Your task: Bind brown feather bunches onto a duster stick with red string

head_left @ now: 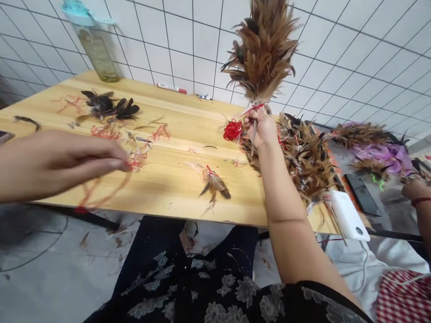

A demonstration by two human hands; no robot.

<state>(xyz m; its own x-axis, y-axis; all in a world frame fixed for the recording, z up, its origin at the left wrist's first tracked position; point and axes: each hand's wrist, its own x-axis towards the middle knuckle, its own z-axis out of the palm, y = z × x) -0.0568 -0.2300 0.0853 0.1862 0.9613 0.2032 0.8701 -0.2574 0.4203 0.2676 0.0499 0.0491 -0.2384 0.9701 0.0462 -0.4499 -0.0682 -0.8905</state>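
My right hand (262,129) is closed round the thin stick handle of a feather duster (264,48), held upright above the table with brown and black feathers fanning out. Red string binds the feathers just above my fist. A ball of red string (233,130) lies beside that hand. My left hand (80,160), blurred, is pinched shut on a loose red string (109,196) that hangs below its fingertips. Between both hands a small tied feather bunch (216,183) lies on the wooden table (173,198). Dark loose feathers (108,105) lie beyond my left hand.
Many feather bunches (304,155) cover the table's right part, near a white power bank (348,216) and a phone (362,194). A tall bottle (96,49) and a marker (172,88) stand and lie by the tiled wall. A co-worker's hands (424,191) are at far right.
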